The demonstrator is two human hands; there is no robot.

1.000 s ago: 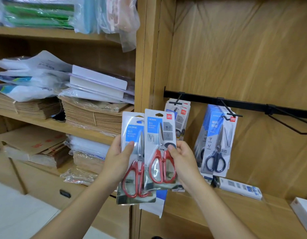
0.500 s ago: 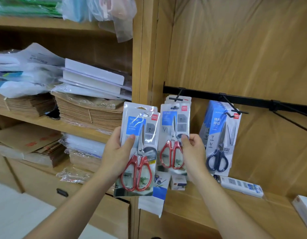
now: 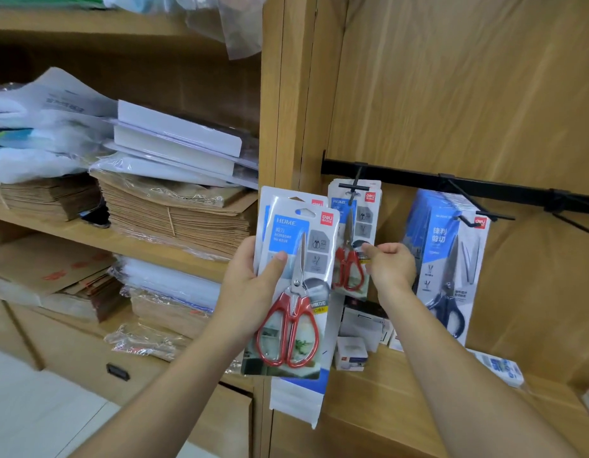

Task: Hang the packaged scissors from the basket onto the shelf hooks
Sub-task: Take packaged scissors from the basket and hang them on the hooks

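1 scissors pack in left hand; right hand pinches hooked pack (red-handled).

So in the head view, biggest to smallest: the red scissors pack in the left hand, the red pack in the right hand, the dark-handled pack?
1. Red scissors pack in the left hand, but it is nearest the camera.
2. Dark-handled pack.
3. Red pack in the right hand, farther away.

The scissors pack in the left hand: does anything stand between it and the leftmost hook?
Nothing covers the tip of the leftmost hook. Packs already hang there, and the right hand pinches the front hung pack below the tip, right beside the scissors pack that the left hand grips. The right hand probably should move away first.
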